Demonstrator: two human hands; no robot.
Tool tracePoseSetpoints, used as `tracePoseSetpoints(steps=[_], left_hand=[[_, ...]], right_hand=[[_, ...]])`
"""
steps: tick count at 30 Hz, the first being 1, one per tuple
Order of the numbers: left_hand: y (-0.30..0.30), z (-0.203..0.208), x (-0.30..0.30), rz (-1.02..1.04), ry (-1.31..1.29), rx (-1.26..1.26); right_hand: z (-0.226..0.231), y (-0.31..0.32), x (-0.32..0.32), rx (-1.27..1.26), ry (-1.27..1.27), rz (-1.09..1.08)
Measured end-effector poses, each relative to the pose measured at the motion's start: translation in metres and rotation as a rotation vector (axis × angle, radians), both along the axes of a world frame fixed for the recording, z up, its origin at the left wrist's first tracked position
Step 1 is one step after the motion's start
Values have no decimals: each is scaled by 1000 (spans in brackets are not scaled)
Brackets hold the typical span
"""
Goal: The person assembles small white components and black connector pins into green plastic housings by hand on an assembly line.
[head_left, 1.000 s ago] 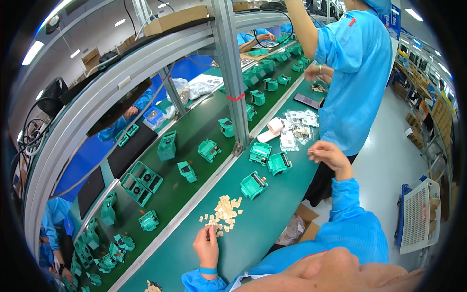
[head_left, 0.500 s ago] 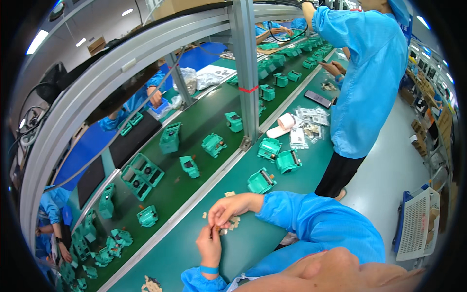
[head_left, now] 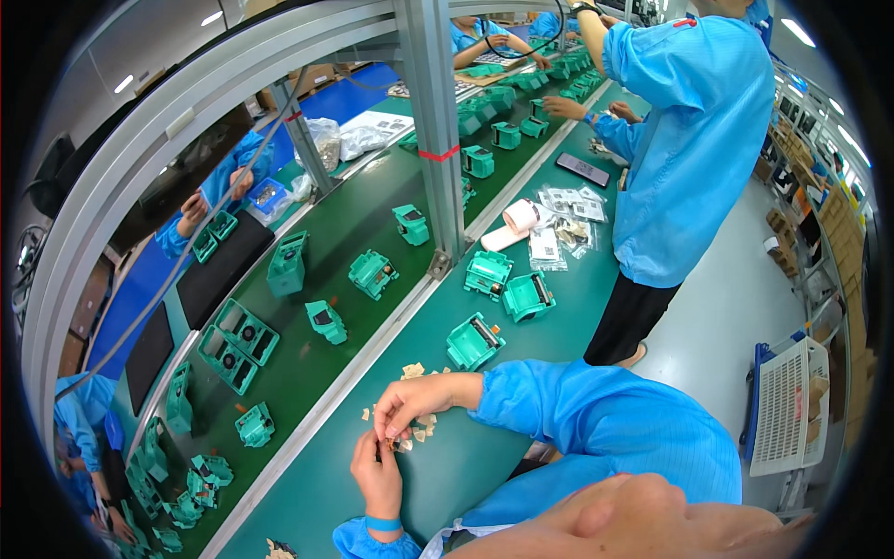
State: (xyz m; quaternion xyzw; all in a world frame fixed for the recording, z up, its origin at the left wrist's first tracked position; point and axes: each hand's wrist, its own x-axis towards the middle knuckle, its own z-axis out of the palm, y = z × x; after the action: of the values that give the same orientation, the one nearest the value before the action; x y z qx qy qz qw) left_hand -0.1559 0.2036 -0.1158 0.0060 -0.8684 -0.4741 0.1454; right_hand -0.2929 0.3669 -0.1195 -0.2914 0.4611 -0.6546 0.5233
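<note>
My left hand (head_left: 378, 483), with a blue band at the wrist, is raised over the green bench (head_left: 317, 494). Its fingertips meet those of my right hand (head_left: 416, 402), both pinching a small brownish piece (head_left: 391, 443) mostly hidden by the fingers. Small cream-coloured scraps (head_left: 426, 427) lie beneath and beside my right hand, with more cream and dark bits (head_left: 279, 550) at the lower edge. Beyond my right hand sits a green plastic housing (head_left: 475, 342), and two more, one of them this housing (head_left: 529, 296), stand just behind it.
Left of a metal rail, a belt (head_left: 307, 382) carries several green housings. A metal post (head_left: 430, 140) rises at the rail. Farther along the bench lie clear packets (head_left: 568, 212), a pink-and-white object (head_left: 517, 224) and a phone (head_left: 583, 170). A co-worker (head_left: 694, 149) stands there; others work across the belt.
The whole view has shifted slightly, moving the scene leftward. My hands stay joined at the fingertips. The standing co-worker's hand now reaches out toward the belt.
</note>
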Motion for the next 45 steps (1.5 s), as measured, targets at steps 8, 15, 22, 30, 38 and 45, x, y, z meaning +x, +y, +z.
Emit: tracePoseSetpoints(steps=[8, 15, 22, 30, 38, 45], left_hand=[[-9, -22, 5, -11, -60, -39], [3, -8, -2, -12, -35, 105], [-4, -8, 0, -8, 13, 219], [-3, 11, 11, -56, -131, 575], [-12, 13, 70, -96, -219, 670], [-21, 13, 93, -177, -317, 762]], right_hand=[[0, 0, 7, -42, 49, -12], [-2, 4, -6, -35, 92, 31], [-5, 3, -4, 9, 134, 50], [12, 2, 17, 16, 199, -58], [53, 9, 83, 150, 701, -110], [65, 4, 113, 261, 662, -85]])
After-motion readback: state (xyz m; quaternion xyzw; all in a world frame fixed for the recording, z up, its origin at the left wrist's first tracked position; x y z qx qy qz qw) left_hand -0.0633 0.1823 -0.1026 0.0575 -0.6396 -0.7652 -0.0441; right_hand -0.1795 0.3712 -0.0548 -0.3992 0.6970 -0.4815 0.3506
